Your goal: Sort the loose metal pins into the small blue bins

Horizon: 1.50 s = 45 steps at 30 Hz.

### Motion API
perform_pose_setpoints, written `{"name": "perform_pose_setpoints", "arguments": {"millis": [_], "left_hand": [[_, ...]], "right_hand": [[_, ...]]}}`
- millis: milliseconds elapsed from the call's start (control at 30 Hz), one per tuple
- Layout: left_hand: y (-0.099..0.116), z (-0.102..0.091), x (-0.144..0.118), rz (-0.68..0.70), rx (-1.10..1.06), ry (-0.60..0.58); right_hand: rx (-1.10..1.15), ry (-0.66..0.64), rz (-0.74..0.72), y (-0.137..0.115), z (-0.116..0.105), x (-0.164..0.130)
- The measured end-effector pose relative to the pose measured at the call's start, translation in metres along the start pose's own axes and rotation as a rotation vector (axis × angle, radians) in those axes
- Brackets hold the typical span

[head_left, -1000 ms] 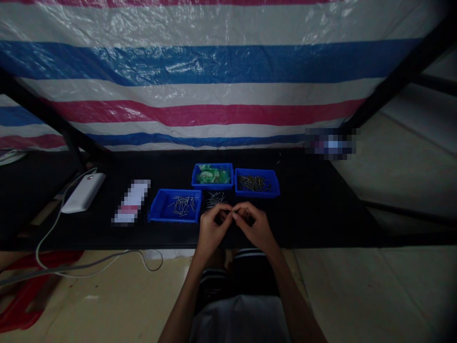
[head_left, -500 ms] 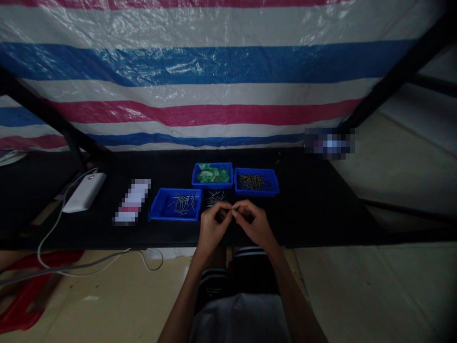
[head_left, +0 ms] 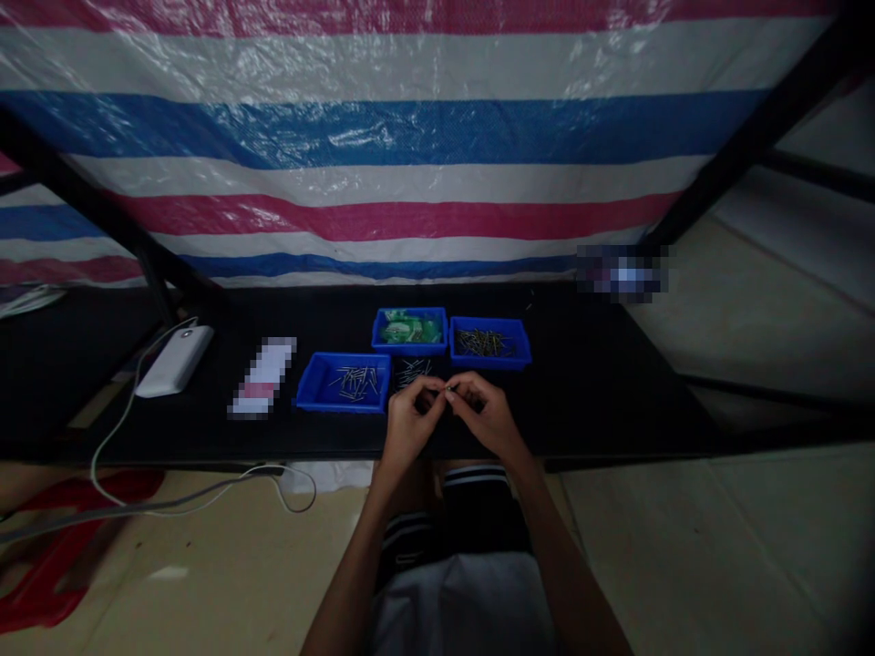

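Observation:
My left hand [head_left: 411, 417] and my right hand [head_left: 484, 412] meet over the near part of the black table, thumb and finger of each pinched together. Between the fingertips is a tiny, pale thing, too small to name. Just beyond my left hand lies a loose pile of thin metal pins [head_left: 413, 368], partly hidden by it. To its left, a blue tray [head_left: 312, 384] holds similar slim metal pieces [head_left: 356, 383]. Behind my right hand, another blue tray [head_left: 489, 362] contains many brownish, nail-like pieces [head_left: 482, 343]. A third blue tray [head_left: 408, 349] has green and clear plastic packets [head_left: 411, 328].
At left on the black table [head_left: 581, 401] are a blurred-out flat thing [head_left: 263, 378] and a white box-like device [head_left: 176, 361] with a cable. A striped plastic sheet [head_left: 410, 128] hangs behind. Dark frame bars slope at both sides. A red stool [head_left: 47, 583] stands lower left.
The view has shifted slightly, so the table sits a little higher in the picture. My hands stay pinched together at nearly the same spot.

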State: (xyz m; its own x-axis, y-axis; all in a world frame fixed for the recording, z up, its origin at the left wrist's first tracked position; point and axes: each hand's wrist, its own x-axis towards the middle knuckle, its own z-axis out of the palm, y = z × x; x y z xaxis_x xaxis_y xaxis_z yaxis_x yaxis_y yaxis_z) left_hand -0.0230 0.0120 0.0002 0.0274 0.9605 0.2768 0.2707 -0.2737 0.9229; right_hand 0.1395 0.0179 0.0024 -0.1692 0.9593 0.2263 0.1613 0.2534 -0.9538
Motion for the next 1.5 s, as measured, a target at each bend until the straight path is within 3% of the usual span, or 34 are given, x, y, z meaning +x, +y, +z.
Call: {"name": "perform_pose_setpoints", "arguments": {"millis": [767,1500], "left_hand": [[0.0035,-0.0018,-0.0004,-0.072,-0.047,-0.009],[0.0026,-0.0018,0.0017,-0.023,0.0,-0.012]], "right_hand": [[-0.031,0.013,0.043,-0.003,-0.0026,-0.0011],[-0.025,0.033,0.013,-0.0051,-0.0019,-0.0005]]}}
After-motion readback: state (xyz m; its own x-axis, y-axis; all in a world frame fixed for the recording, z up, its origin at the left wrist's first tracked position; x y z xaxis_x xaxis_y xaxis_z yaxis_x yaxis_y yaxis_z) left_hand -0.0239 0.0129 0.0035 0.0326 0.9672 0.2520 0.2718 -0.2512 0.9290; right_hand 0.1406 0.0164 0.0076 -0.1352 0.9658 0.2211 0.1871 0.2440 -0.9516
